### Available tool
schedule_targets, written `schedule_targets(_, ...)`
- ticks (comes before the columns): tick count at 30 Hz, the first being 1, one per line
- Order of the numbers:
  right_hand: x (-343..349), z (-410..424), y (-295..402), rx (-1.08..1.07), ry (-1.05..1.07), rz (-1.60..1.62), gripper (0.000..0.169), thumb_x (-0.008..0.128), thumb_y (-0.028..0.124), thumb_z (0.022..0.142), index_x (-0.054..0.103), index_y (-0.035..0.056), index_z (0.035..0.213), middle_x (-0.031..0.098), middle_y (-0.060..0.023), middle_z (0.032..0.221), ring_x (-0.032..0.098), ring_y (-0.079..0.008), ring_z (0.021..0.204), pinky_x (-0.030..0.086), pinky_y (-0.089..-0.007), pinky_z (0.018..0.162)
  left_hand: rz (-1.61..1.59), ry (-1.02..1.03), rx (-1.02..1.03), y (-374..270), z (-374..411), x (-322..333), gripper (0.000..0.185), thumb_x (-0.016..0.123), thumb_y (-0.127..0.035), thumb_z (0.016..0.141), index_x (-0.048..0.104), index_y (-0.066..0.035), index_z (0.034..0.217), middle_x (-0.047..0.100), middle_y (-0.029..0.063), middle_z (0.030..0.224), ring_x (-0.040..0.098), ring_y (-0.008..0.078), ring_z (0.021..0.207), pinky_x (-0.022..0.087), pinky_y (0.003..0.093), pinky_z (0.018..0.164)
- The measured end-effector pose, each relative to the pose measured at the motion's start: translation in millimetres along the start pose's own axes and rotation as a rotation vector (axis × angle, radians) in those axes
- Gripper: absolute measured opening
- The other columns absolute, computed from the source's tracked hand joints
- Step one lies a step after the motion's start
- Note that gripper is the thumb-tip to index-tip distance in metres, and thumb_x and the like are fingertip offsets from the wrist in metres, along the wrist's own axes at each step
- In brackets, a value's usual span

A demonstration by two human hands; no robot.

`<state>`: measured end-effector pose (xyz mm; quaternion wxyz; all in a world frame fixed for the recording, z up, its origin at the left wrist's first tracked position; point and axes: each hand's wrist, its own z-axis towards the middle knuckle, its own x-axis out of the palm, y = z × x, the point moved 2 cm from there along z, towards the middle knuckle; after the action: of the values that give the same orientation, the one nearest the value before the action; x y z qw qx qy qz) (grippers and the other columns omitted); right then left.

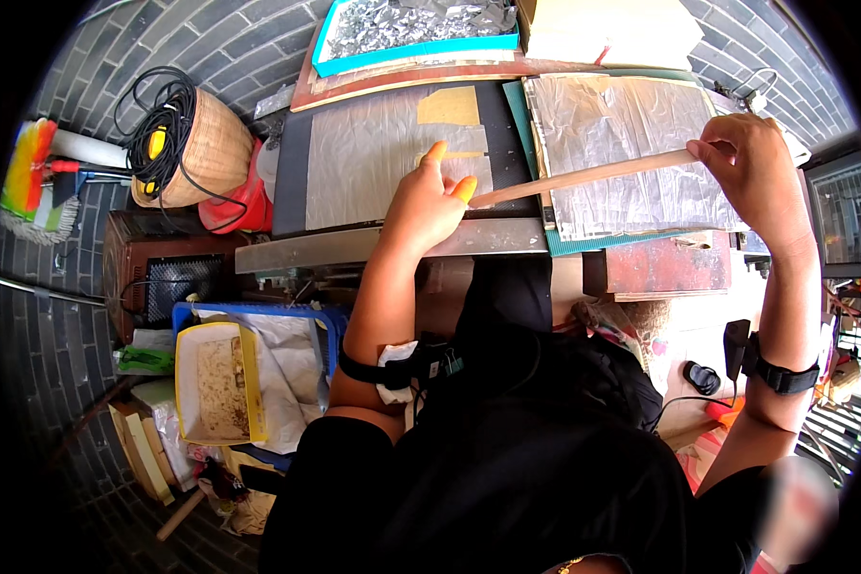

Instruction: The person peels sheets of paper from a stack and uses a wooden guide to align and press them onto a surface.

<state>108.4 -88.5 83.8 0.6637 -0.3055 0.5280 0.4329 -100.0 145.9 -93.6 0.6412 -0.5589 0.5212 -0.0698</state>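
My right hand pinches one end of a long, thin wooden strip between thumb and fingers. The strip slants leftward over a stack of wrinkled silvery sheets on a teal ribbed mat. Its other end lies just beneath the thumb of my left hand; any contact there is unclear. Yellow coverings cap the left thumb and index fingertip, which are spread apart. Under that hand, a thin silvery sheet lies on a dark board. A tan paper piece and a narrow tan strip rest on it.
Behind stands a blue-rimmed tray of silvery scraps, beside a cream stack. A metal bar edges the worktable. At left are a wicker basket with coiled black cable, a blue crate and a yellow box.
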Motion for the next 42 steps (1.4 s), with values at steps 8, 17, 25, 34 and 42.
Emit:
schedule_targets(8,-5.1,-5.4,-2.8,0.058,0.027,-0.018,0.019,0.069,0.016,0.082,0.065,-0.0015,0.076,0.063,-0.0155,0.068,0.061,-0.0278,0.06,0.048,-0.0355,0.06,0.05,0.002,-0.011,-12.5,-5.4,-0.7,0.08,0.073,-0.02,0.082,0.029,0.005,0.144,0.069,0.0129,0.088,0.066,0.019,0.079,0.051,0.0302,0.074)
schedule_targets(17,-11.0,-5.2,-7.1,0.125,0.046,-0.04,0.017,0.068,0.015,0.084,0.064,-0.0006,0.078,0.064,-0.0127,0.072,0.061,-0.0244,0.069,0.047,-0.0338,0.067,0.083,-0.034,-0.005,-3.6,-0.3,-0.1,0.084,0.071,-0.017,0.078,0.026,0.01,0.143,0.071,0.0101,0.082,0.068,0.0238,0.082,0.052,0.0322,0.078)
schedule_targets(25,-11.4,-4.4,1.3,-0.008,-0.081,-0.149,0.018,0.069,0.017,0.082,0.065,0.0007,0.075,0.065,-0.0142,0.068,0.064,-0.0285,0.064,0.051,-0.0359,0.066,0.158,0.015,-0.012,-22.2,-8.3,-1.2,0.09,0.075,-0.012,0.074,0.023,0.009,0.144,0.068,0.0072,0.076,0.066,0.0188,0.073,0.051,0.0296,0.075)
schedule_targets(34,-13.6,-4.9,3.0,-0.015,-0.053,-0.165,0.019,0.07,0.017,0.082,0.065,0.0005,0.074,0.064,-0.0141,0.067,0.064,-0.0294,0.064,0.05,-0.0372,0.067,0.192,0.014,-0.027,-20.7,-8.5,-1.4,0.088,0.073,-0.01,0.074,0.024,0.008,0.145,0.068,0.0096,0.082,0.066,0.0219,0.078,0.051,0.0317,0.077)
schedule_targets(42,-14.3,-8.1,-0.9,0.001,-0.009,-0.091,0.014,0.069,0.016,0.08,0.066,0.0036,0.074,0.064,-0.0134,0.068,0.064,-0.0318,0.067,0.05,-0.0404,0.074,0.218,-0.027,-0.001,-2.7,-4.3,6.3,0.089,0.073,-0.012,0.076,0.021,0.0,0.148,0.069,0.0115,0.088,0.067,0.0237,0.08,0.052,0.0335,0.075)
